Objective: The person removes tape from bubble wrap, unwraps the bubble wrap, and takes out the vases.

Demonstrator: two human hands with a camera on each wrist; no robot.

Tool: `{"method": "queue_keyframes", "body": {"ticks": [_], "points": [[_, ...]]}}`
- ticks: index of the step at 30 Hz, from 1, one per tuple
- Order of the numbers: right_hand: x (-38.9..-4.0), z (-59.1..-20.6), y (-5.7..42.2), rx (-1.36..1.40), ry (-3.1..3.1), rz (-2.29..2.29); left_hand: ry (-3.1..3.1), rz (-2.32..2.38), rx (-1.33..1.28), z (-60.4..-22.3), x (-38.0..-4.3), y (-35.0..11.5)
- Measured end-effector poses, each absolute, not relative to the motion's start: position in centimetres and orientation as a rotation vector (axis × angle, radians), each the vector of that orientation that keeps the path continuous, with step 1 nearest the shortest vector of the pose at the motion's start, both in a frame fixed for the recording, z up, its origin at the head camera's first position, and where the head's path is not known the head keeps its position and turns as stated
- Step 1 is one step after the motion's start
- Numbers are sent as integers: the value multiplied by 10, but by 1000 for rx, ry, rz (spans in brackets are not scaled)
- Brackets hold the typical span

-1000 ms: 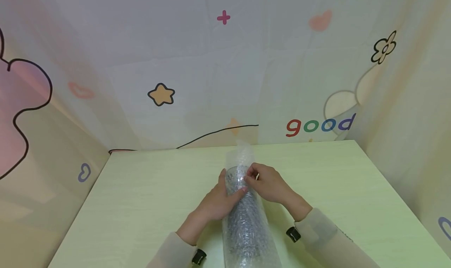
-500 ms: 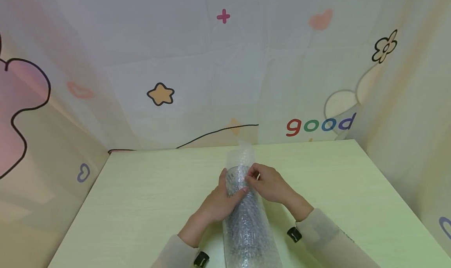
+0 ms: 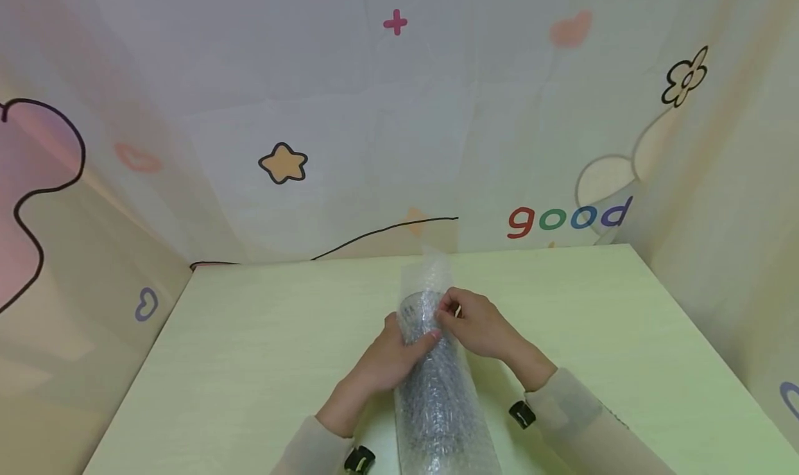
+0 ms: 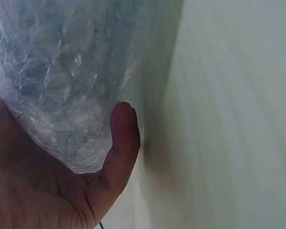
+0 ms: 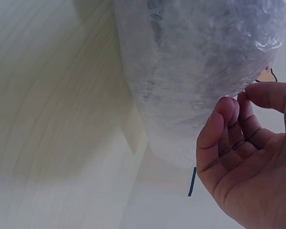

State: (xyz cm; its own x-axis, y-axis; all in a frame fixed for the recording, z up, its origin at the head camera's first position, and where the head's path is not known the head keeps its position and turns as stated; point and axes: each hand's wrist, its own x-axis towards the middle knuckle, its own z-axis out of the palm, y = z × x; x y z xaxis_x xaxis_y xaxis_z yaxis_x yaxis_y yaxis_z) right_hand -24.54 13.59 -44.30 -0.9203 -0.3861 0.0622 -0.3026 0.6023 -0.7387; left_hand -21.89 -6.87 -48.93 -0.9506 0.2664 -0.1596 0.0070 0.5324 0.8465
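Note:
A long, cylinder-shaped bundle in clear bubble wrap (image 3: 437, 399) lies lengthwise on the table, its near end running out of the head view. What is inside looks dark and has a round rim at the far end; the wrap hides its kind. My left hand (image 3: 388, 358) grips the bundle from the left, thumb across the top. In the left wrist view, a finger (image 4: 121, 148) curls at the wrapped side. On the right, my right hand (image 3: 479, 327) pinches the wrap near the far end with thumb and forefinger. Its other fingers (image 5: 209, 148) are bent beside the wrap.
Loose bubble wrap sticks out past the bundle's far end, towards the table's back edge. The pale green table (image 3: 262, 336) spreads to both sides. Printed curtains (image 3: 349, 114) enclose it at the back and sides.
The left forefinger has slid slightly down the bundle's side. The right hand keeps its pinch in nearly the same spot. The head view has tilted slightly.

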Motion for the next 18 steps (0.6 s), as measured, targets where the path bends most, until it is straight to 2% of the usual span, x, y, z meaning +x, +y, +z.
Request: {"method": "queue_keyframes", "body": {"ticks": [18], "points": [[-244, -439, 138, -588, 2730, -1213, 2506, 1430, 238, -488, -218, -65]]}}
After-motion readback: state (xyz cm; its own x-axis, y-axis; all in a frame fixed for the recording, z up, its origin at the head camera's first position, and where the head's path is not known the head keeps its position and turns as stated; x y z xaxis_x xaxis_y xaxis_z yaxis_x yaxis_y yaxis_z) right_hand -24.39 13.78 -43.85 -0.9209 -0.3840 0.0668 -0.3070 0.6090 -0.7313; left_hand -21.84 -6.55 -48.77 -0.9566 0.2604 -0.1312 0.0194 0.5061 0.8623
